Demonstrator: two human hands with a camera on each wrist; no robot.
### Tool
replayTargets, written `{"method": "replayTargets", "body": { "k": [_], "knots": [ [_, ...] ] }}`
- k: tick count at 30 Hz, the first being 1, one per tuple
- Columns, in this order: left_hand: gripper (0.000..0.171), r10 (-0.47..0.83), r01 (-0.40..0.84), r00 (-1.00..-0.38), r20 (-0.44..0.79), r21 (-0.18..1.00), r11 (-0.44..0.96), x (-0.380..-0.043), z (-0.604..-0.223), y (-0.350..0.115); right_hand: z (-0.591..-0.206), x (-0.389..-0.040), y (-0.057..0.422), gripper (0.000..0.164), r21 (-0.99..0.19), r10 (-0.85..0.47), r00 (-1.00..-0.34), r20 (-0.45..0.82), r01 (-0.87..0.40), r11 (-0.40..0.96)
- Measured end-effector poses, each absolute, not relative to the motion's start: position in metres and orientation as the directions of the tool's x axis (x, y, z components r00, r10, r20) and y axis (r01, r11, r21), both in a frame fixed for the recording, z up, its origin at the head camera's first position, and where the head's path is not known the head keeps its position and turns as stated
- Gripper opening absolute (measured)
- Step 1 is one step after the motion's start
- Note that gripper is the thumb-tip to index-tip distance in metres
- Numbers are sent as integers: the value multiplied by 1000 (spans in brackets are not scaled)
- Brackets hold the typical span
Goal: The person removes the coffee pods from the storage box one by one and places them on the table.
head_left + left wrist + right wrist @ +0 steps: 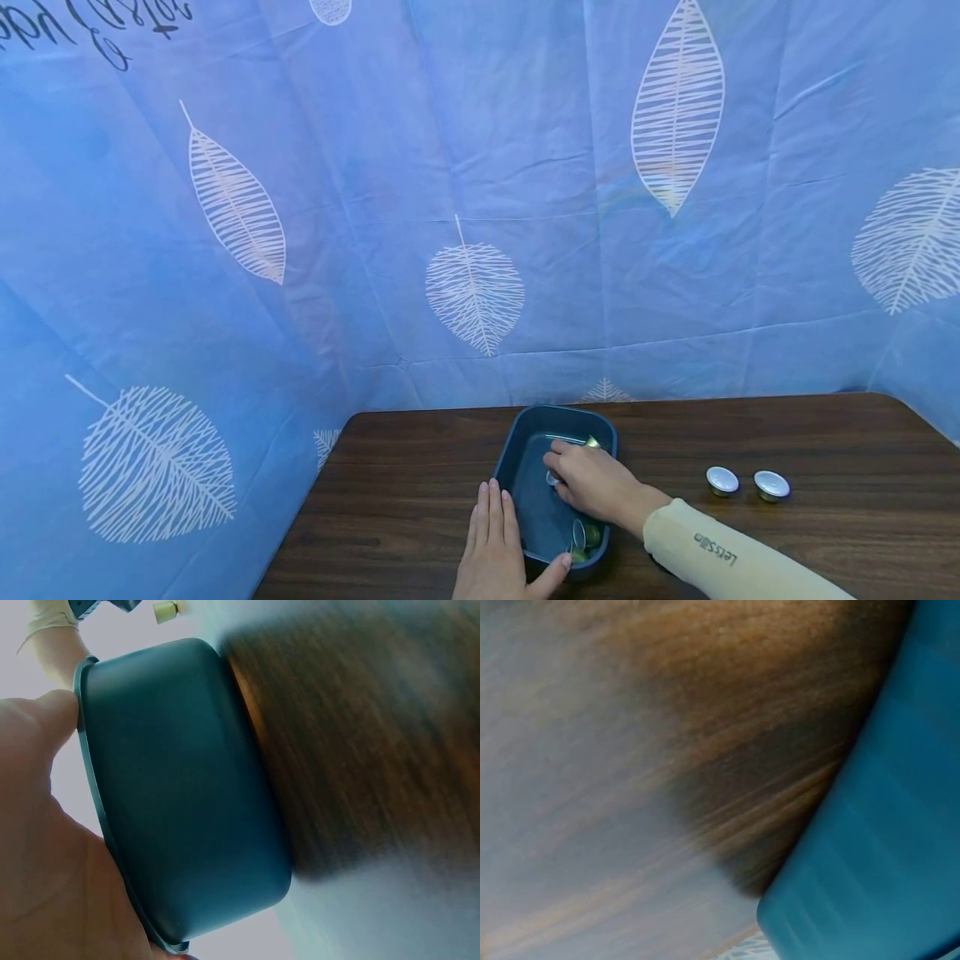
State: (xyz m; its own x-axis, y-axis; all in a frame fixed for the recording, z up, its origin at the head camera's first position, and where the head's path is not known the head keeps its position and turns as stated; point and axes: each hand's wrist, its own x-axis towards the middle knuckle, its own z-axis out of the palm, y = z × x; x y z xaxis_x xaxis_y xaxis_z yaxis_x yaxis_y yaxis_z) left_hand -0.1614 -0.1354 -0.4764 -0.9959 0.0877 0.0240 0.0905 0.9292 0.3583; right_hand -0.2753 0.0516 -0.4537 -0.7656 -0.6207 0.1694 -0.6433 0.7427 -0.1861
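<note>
A dark teal, deep rectangular bin [536, 422] stands on the table. My left hand [495, 546] rests along its near left rim, fingers straight and thumb spread across the near edge. In the left wrist view, the palm and thumb lie against the rim of the bin [180, 802]. My right hand [592, 482] reaches inside, fingers curled around a small capsule [552, 478] with a silvery lid, mostly hidden. Green-gold capsules [587, 534] lie in the near right corner, and another capsule [592, 442] sits at the far right. The right wrist view shows only the bin's outer wall [877, 825] and the table.
Two capsules with silvery lids, a left one [722, 480] and a right one [772, 485], stand on the dark wooden table [405, 475] right of the bin. A blue cloth [540, 283] with white leaf prints hangs behind the table.
</note>
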Motion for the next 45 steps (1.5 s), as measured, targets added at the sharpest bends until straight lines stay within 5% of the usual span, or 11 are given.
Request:
{"method": "replayTargets", "body": {
  "k": [31, 45],
  "knots": [
    [120, 85, 97, -995, 48, 378, 921, -161, -477, -135, -456, -273, 49, 28, -178, -605, -775, 181, -631, 755],
    [120, 95, 105, -994, 46, 374, 921, -162, -478, -135, -454, -272, 50, 25, 4, -698, -681, 219, -715, 699]
  ]
}}
